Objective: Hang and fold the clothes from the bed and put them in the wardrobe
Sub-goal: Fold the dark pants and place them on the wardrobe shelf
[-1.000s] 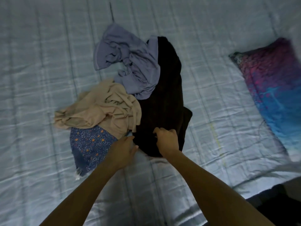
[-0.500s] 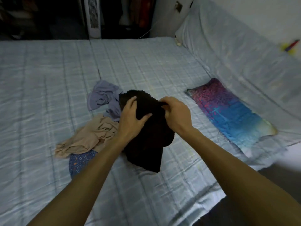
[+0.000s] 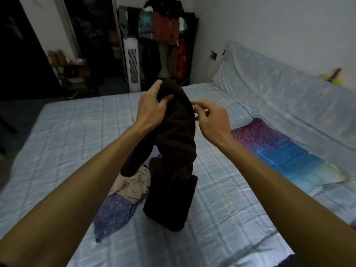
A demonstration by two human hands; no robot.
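On the bed, a blue patterned garment lies partly under a crumpled beige garment. The left hand grips the top of a dark brown garment and holds it up over the bed, with its lower end hanging beside the beige one. The right hand is at its right edge with fingers curled; I cannot tell if it pinches the cloth. A colourful pillow lies further right.
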